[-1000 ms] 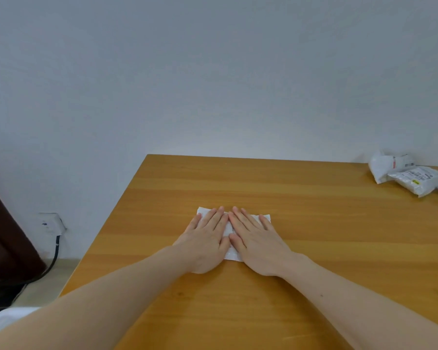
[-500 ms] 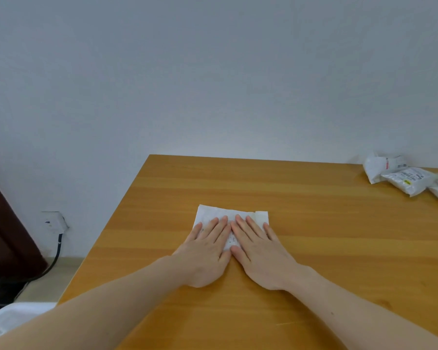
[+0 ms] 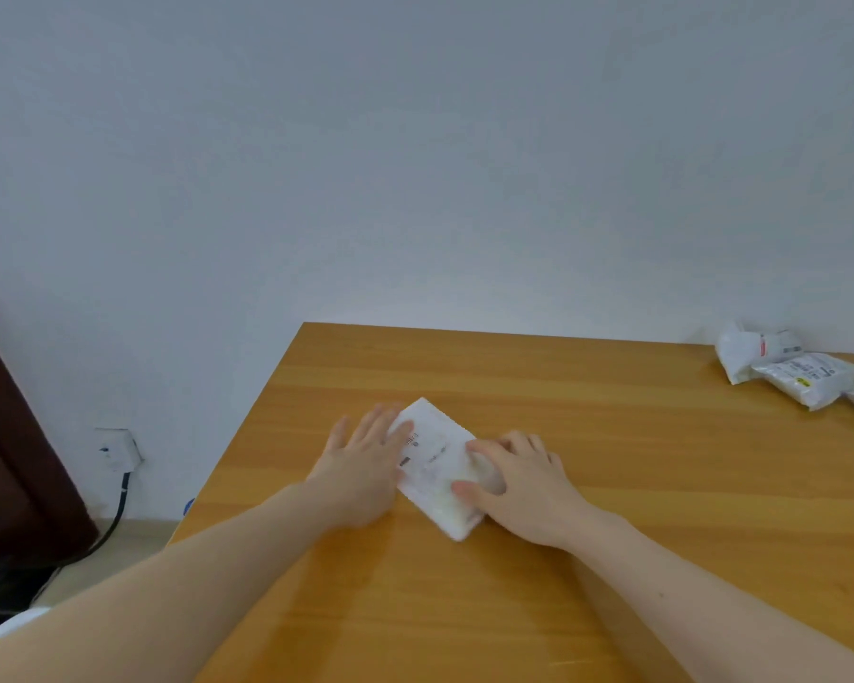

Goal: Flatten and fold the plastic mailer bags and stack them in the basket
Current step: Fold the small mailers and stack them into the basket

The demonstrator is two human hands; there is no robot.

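Two hands meet a folded white mailer bag (image 3: 435, 465) on the wooden surface (image 3: 612, 436): left hand (image 3: 366, 465) flat and released, right hand (image 3: 518, 485) grasping its edge.

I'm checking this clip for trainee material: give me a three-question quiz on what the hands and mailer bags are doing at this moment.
1. True or false: the folded mailer bag lies square to the wooden table's front edge.
2. Which hand curls its fingers over the bag's edge? A) left hand B) right hand C) neither
3. Fill in: the unfolded mailer bags wait at the table's far ______ corner.

Key:
1. False; it lies turned at an angle.
2. B; the left hand lies open, its fingers against the bag's left side.
3. Right. No basket shows in the head view.
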